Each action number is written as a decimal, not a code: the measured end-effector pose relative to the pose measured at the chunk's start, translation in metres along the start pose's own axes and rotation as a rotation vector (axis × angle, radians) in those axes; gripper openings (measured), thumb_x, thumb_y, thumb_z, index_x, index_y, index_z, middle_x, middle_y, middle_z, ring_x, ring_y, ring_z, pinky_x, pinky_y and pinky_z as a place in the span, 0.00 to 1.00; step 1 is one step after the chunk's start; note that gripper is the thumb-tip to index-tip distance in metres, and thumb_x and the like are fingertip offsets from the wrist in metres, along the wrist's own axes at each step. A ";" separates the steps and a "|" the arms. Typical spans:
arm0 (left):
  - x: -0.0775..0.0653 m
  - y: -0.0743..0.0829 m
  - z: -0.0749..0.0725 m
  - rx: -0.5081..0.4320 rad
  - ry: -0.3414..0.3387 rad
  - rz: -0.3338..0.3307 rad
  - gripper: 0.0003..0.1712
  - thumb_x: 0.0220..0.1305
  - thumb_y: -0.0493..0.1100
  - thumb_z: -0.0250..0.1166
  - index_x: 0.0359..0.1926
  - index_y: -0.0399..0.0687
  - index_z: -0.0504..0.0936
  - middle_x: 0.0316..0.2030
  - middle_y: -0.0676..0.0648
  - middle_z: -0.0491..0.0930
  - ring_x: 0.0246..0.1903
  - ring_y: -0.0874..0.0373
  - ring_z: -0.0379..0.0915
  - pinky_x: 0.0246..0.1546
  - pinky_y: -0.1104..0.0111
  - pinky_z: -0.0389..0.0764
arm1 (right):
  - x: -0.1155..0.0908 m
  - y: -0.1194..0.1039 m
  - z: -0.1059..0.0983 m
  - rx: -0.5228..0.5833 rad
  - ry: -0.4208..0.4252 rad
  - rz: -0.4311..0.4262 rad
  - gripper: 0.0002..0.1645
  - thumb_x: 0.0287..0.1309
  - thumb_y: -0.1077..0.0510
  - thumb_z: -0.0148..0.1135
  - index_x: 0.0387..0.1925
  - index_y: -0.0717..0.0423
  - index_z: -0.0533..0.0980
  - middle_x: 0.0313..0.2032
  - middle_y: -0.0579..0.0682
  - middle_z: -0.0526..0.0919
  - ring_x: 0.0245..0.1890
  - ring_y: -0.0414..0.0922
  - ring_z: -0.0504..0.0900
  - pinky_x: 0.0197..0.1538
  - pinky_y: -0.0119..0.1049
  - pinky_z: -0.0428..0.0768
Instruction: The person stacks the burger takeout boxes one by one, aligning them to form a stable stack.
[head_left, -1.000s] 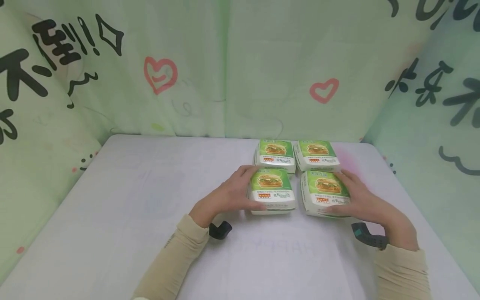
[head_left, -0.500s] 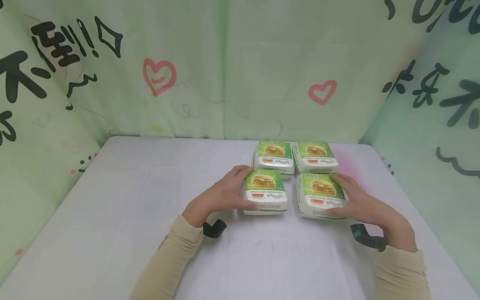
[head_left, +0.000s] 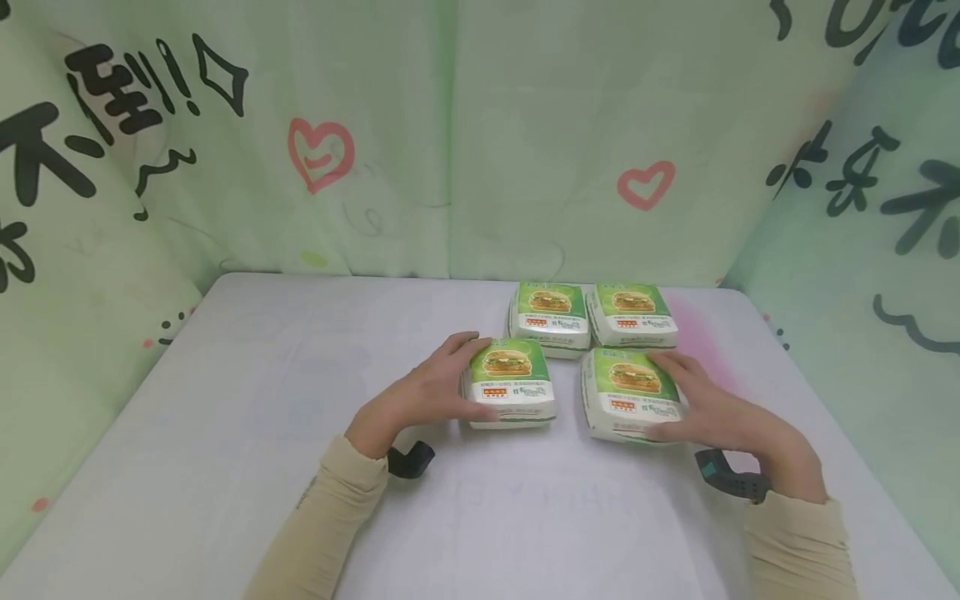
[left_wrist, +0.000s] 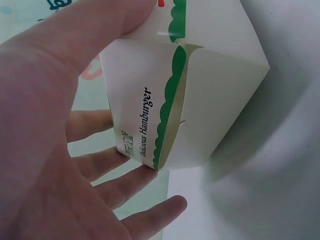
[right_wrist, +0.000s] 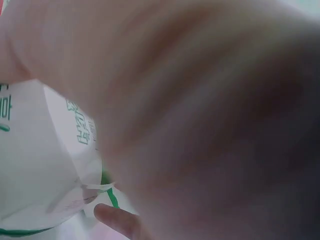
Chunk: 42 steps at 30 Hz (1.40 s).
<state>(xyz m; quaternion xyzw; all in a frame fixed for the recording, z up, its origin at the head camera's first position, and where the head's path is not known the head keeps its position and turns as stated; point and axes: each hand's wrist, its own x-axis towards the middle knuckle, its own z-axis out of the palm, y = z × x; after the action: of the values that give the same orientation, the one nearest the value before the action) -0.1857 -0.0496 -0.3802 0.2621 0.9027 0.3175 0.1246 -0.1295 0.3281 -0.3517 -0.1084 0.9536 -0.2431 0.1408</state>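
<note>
Two green-and-white hamburger boxes stand in front of two more like them. In the head view, my left hand (head_left: pixel 420 392) grips the front left hamburger box (head_left: pixel 512 383) from its left side, thumb on the near face and index finger at the far corner. The left wrist view shows this box's side (left_wrist: pixel 222 100), with a slit at the lid seam and fingers along the printed wall. My right hand (head_left: pixel 716 412) holds the front right hamburger box (head_left: pixel 630 396) from its right, thumb at the near corner. In the right wrist view, the hand hides much of that box (right_wrist: pixel 35 155).
Side by side at the table's far edge are the back left box (head_left: pixel 550 317) and the back right box (head_left: pixel 633 312). The white-covered table (head_left: pixel 315 358) has a green printed curtain (head_left: pixel 510 125) behind and at both sides. A black band (head_left: pixel 731 475) is on the right wrist.
Both front boxes have slid left with the hands holding them. The left one has gone farther, so the gap between the two is wider. The back boxes stay put.
</note>
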 end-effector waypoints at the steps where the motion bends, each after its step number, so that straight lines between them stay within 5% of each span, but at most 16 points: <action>1: 0.000 -0.001 0.000 -0.007 -0.005 -0.001 0.61 0.48 0.65 0.76 0.77 0.55 0.55 0.76 0.47 0.49 0.72 0.49 0.55 0.70 0.54 0.66 | 0.000 0.000 0.000 -0.002 0.002 -0.008 0.65 0.50 0.41 0.73 0.77 0.57 0.44 0.72 0.67 0.45 0.64 0.63 0.57 0.59 0.66 0.68; 16: -0.004 -0.012 -0.008 -0.075 -0.043 0.026 0.61 0.50 0.59 0.76 0.78 0.53 0.52 0.76 0.46 0.47 0.74 0.49 0.51 0.72 0.54 0.62 | 0.014 -0.014 0.003 -0.015 0.064 -0.081 0.62 0.50 0.39 0.73 0.75 0.60 0.51 0.71 0.66 0.49 0.64 0.62 0.60 0.61 0.66 0.68; 42: -0.009 -0.018 -0.016 -0.110 -0.055 0.009 0.58 0.50 0.56 0.77 0.77 0.58 0.54 0.74 0.47 0.52 0.72 0.52 0.53 0.72 0.52 0.61 | 0.013 -0.031 0.001 0.092 0.157 -0.114 0.56 0.54 0.39 0.71 0.77 0.42 0.52 0.71 0.59 0.53 0.64 0.62 0.65 0.58 0.62 0.72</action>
<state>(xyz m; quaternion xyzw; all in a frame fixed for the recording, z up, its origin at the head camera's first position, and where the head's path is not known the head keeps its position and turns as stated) -0.1915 -0.0744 -0.3791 0.2676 0.8791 0.3597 0.1623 -0.1369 0.2975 -0.3397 -0.1367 0.9417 -0.3022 0.0564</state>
